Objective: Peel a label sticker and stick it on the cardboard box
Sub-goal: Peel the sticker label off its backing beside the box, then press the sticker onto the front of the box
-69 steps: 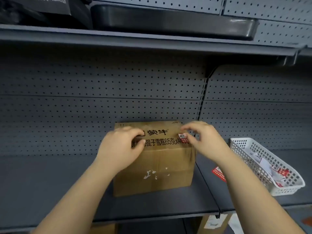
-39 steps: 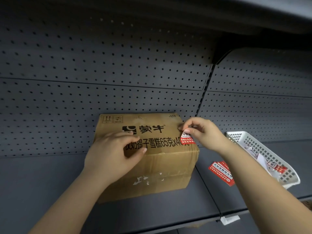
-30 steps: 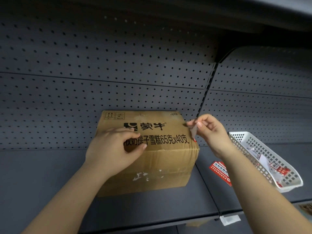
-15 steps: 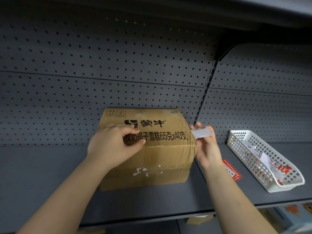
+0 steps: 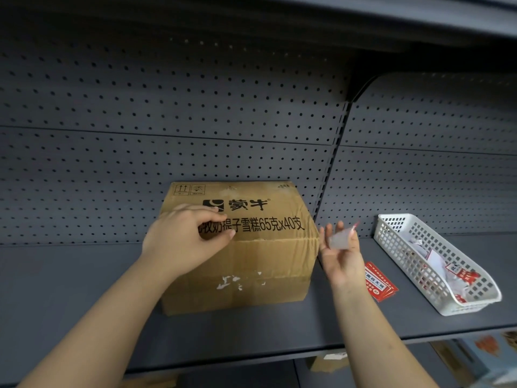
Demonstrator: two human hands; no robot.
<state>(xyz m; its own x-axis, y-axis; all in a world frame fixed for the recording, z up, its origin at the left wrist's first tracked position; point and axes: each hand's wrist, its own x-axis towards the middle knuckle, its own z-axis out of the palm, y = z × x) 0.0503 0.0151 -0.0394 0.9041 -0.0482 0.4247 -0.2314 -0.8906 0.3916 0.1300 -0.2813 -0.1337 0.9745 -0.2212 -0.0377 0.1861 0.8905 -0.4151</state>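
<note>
A brown cardboard box (image 5: 268, 261) with black printed characters stands on the dark shelf (image 5: 72, 298), against the pegboard. My left hand (image 5: 181, 239) lies on its upper front face, fingers curled against the print and holding it steady. My right hand (image 5: 342, 261) is just right of the box, palm towards me and fingers spread upward. It holds a small label sticker (image 5: 340, 240) at the fingertips. The sticker is blurred, its pale back faces me, and a red edge shows at its top right. It does not touch the box.
A small stack of red label stickers (image 5: 380, 282) lies on the shelf right of my right wrist. Further right stands a white perforated basket (image 5: 472, 305) holding scraps of white and red paper. An upper shelf overhangs everything.
The red sticker was on the box's upper right front. My right hand pulled it off and moved it right and down, clear of the box. My left hand stayed on the box.
</note>
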